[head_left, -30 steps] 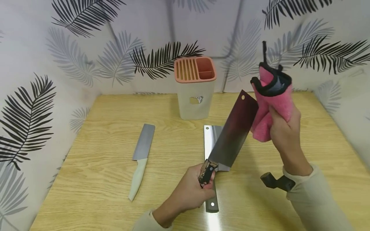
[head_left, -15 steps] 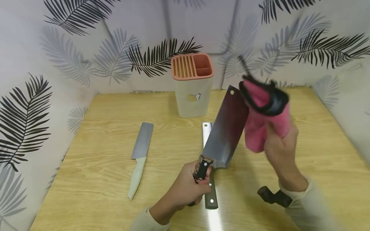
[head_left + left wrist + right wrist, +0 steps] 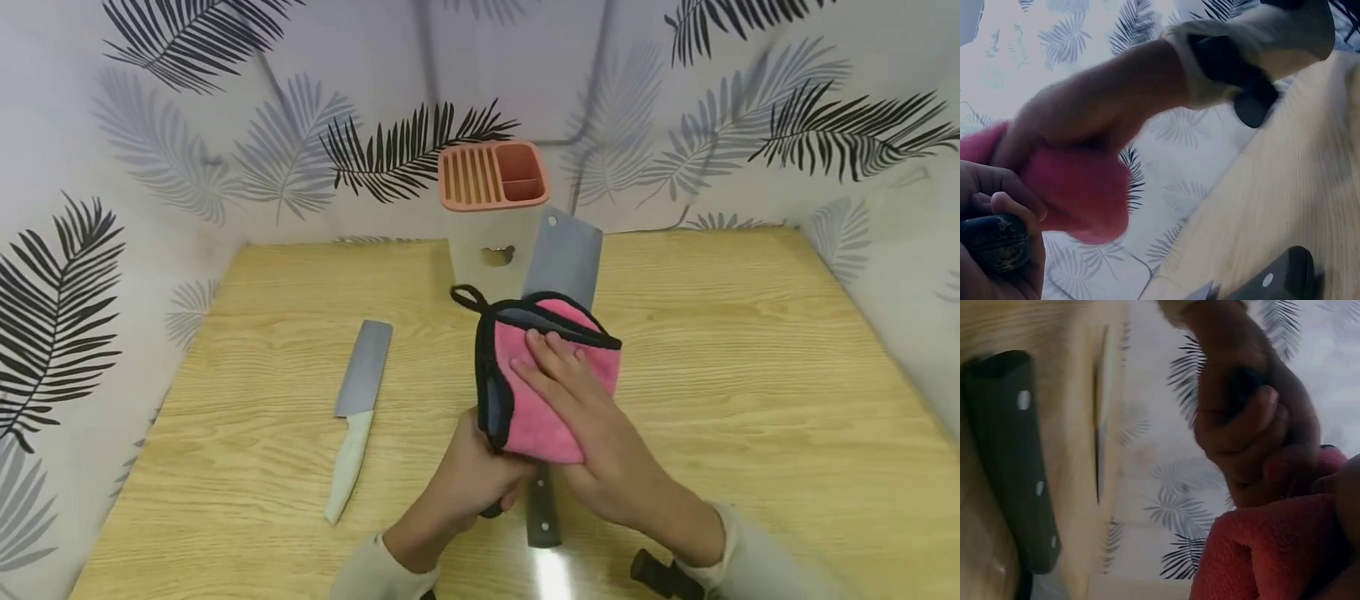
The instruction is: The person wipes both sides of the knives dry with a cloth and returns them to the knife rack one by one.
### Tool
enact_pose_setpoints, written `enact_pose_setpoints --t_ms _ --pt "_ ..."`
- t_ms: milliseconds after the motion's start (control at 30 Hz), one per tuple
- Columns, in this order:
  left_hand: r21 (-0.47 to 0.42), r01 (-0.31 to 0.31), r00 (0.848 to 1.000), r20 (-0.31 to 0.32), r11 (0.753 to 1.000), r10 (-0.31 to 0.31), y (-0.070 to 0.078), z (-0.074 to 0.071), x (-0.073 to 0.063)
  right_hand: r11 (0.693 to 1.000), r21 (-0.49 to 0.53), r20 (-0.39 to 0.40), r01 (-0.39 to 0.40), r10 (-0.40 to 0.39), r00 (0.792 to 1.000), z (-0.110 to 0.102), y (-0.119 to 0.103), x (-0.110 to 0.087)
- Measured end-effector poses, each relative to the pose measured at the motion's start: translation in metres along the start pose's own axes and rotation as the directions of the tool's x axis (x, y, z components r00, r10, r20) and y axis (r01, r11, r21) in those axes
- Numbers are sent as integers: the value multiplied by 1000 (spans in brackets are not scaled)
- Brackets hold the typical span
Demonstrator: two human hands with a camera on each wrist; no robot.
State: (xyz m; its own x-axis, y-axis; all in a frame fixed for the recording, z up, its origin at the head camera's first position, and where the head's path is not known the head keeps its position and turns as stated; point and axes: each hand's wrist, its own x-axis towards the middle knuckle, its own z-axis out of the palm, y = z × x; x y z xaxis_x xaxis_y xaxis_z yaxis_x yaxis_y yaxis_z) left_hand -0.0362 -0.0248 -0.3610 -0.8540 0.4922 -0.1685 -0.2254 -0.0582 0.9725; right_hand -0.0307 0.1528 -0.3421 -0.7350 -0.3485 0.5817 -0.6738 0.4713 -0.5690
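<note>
My left hand (image 3: 472,479) grips the dark, worn handle of a cleaver (image 3: 568,257), whose grey blade points up and away. In the left wrist view the handle's end (image 3: 997,244) pokes out of the curled fingers. My right hand (image 3: 611,442) holds a pink cloth (image 3: 555,408) with black edging against the blade, covering its lower part. Its fingers lie across the cloth's front; the thumb is hidden. Beneath, a second cleaver lies on the table, and only its dark riveted handle (image 3: 543,517) shows in the head view.
To the left lies a small knife (image 3: 356,433) with a cream handle on the wooden table (image 3: 247,392). At the back stands a cream knife holder (image 3: 480,242) with a slotted orange top. A leaf-patterned cloth backdrop (image 3: 360,75) surrounds the table.
My right hand has brought the pink cloth leftward and down, over the cleaver's blade. The left hand keeps its grip, and the cleaver has turned more upright, its tip shifting left.
</note>
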Motion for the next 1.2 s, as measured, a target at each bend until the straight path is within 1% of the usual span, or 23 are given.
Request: enact_pose_setpoints --t_ms 33,67,100,167,200,333,400,467,500,567,633,700,767,800,867,933,1033,1133,1200 --pt "24 -6 1000 -3 1000 6 0 -1 -1 999 -36 51 -4 6 999 7 0 -2" --pt "46 -9 1000 -7 999 10 1 -2 -2 998 -58 80 -11 16 997 11 1 -3" --pt "62 -7 1000 -15 998 8 1 -3 -3 998 -62 78 -12 16 997 13 4 -3" --pt "90 -12 1000 -19 996 14 0 -6 -5 999 -28 65 -32 33 997 13 8 1" --pt "96 -9 1000 -23 995 11 1 -7 -7 999 -13 61 -43 44 997 12 10 4" --pt "92 5 1000 3 996 -6 4 -5 -10 997 4 13 -79 79 997 -1 23 16" --pt "97 14 1000 23 995 -17 5 -4 -12 992 34 -5 -125 125 992 -9 33 23" --pt "107 17 999 35 994 -21 6 -3 -14 980 74 -17 -183 184 983 -18 43 31" --pt "111 16 999 37 994 -20 7 -2 -15 970 98 -21 -221 224 974 -23 48 35" --pt "106 15 999 37 994 -19 7 -3 -16 949 116 -60 -294 302 952 -31 58 40" --pt "94 23 999 37 995 -27 6 -4 -19 926 137 -135 -352 369 919 -39 66 42" --pt "81 32 998 49 996 -36 6 -8 -23 907 158 -244 -389 418 875 -46 72 43" --pt "86 36 998 57 996 -41 6 -13 -27 899 194 -351 -393 438 828 -51 75 41" --pt "95 29 997 66 995 -36 7 -16 -29 898 217 -392 -382 439 809 -53 76 40" --pt "116 25 997 69 993 -33 11 -22 -32 900 243 -451 -363 436 779 -57 76 38" --pt "158 22 998 55 987 -31 15 -27 -35 900 264 -478 -347 434 763 -60 75 37" --pt "216 27 999 30 976 -34 19 -32 -36 896 282 -481 -343 442 757 -63 71 35" --pt "273 23 1000 -2 962 -23 16 -35 -36 888 307 -482 -342 455 749 -64 66 33" --pt "323 14 1000 -24 946 -7 11 -36 -36 883 328 -494 -335 463 736 -65 63 32"
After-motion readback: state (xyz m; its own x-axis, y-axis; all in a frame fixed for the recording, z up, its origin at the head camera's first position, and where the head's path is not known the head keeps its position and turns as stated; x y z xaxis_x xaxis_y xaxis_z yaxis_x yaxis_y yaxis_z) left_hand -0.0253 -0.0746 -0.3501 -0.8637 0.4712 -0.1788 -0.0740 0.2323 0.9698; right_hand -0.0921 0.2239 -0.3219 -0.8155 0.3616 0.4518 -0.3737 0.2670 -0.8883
